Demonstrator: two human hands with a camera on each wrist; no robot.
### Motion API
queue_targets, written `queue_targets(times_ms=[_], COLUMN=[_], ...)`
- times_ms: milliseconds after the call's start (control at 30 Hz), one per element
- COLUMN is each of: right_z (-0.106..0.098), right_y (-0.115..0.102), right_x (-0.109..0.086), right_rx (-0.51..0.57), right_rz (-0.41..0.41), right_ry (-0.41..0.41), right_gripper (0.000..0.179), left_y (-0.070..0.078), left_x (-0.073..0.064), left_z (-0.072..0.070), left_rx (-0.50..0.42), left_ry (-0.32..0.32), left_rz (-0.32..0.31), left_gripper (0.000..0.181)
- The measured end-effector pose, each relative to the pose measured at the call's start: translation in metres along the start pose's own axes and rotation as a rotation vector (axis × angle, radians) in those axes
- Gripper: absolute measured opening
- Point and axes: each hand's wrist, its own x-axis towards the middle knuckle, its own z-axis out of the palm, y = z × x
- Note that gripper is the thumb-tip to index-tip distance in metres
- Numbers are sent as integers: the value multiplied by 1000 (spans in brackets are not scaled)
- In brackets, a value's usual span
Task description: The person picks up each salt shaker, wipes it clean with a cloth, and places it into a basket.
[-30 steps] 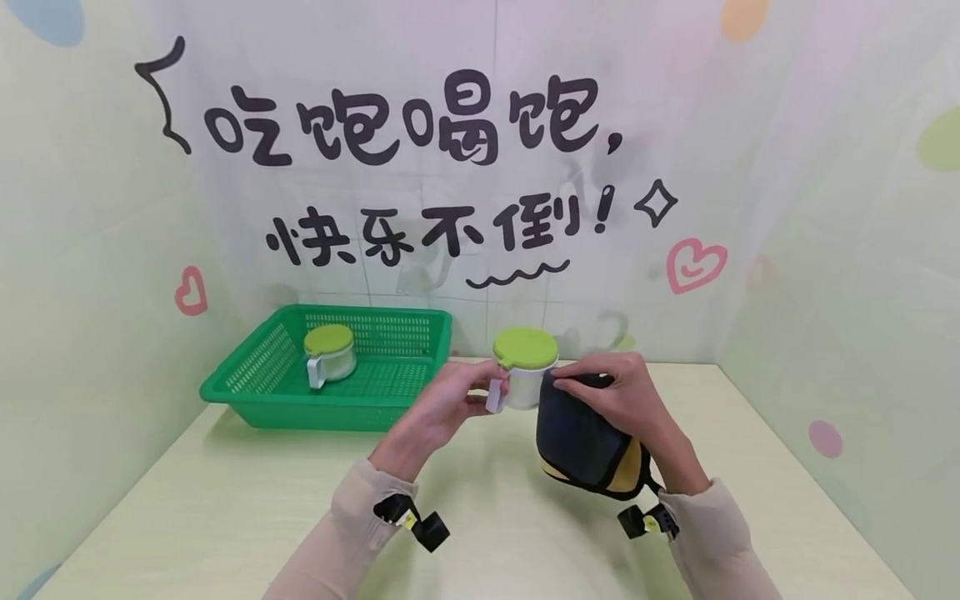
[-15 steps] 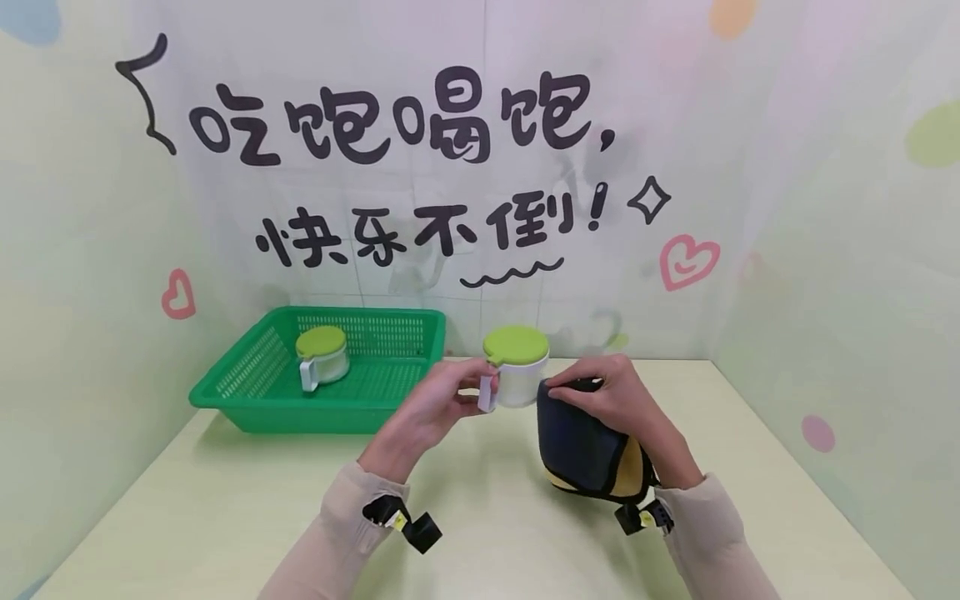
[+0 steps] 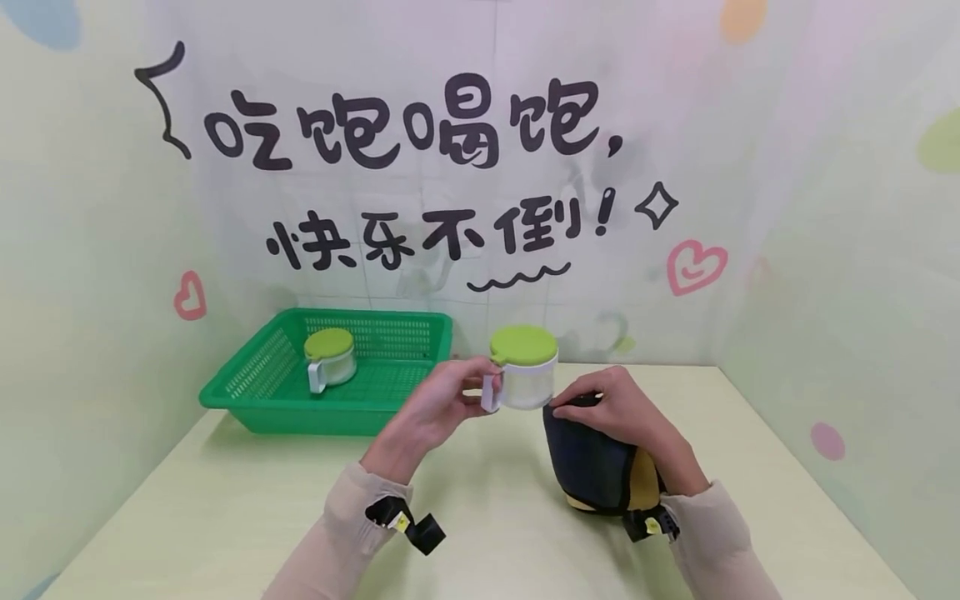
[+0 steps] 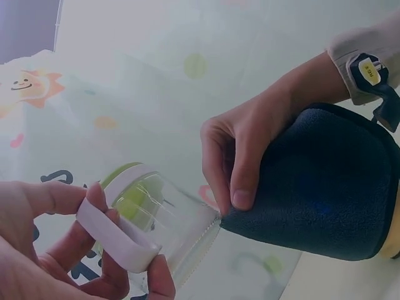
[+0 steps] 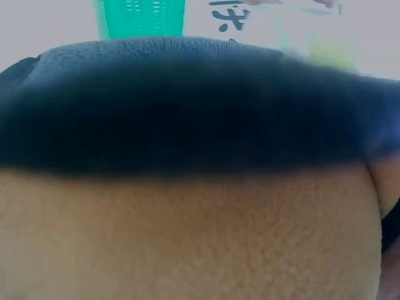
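A clear seasoning jar point(image 3: 528, 388) with a green lid is held up above the table by my left hand point(image 3: 437, 407), whose fingers grip its white handle point(image 4: 119, 239). My right hand point(image 3: 628, 410) pinches the corner of a dark blue and yellow cloth point(image 3: 588, 462) with black edging, which hangs below the fingers. In the left wrist view, the pinched corner of the cloth point(image 4: 325, 187) meets the jar's base edge. The cloth's yellow side point(image 5: 187, 237) fills most of the right wrist view and hides the fingers there.
A green plastic basket point(image 3: 322, 419) stands at the back left of the pale table point(image 3: 480, 533). Inside it sits a similar jar point(image 3: 333, 368) with a green lid and white handle. A printed curtain point(image 3: 450, 50) hangs behind the table.
My right hand and the cloth have moved slightly down and to the right along the jar, uncovering more of its lower side. The left hand still holds the jar by its handle.
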Motion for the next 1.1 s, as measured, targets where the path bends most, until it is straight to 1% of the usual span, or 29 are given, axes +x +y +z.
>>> queue_targets(times_ms=[167,233,300,400,500,600,700,767,833,1000,1100], right_z=[-6,-7,-7,-3,4,8,8,6,3,-6,-10], right_y=[-4,-6,-10,-13,-13,-12,-10,-11,-12,-16,-16], right_x=[-5,-5,-3,-2,-5,-8,-7,-5,-2,2,1], right_rx=[40,57,79,95,79,44,27,18,15,12,15], right_rz=[30,29,20,-4,1,31,48,43,15,-96,-127], right_ry=[-31,-12,26,69,77,88,114,141,170,245,276], right_gripper=[13,14,16,15,12,13,14,14,14,15,18], left_y=[-3,-4,-5,-7,-12,-17,-18,-17,-16,-13,-12], left_x=[-1,-1,-1,-1,-3,-4,-5,-5,-5,-3,-1], left_z=[0,1,2,4,3,1,0,0,0,2,3], left_rx=[-14,-14,-7,3,12,24,36,37,47,92,111], left_ry=[24,32,32,32,28,22,22,27,34,31,23], left_rz=[-11,-4,8,26,12,3,16,24,28,26,31], left_gripper=[11,12,13,13,12,13,13,12,12,11,11])
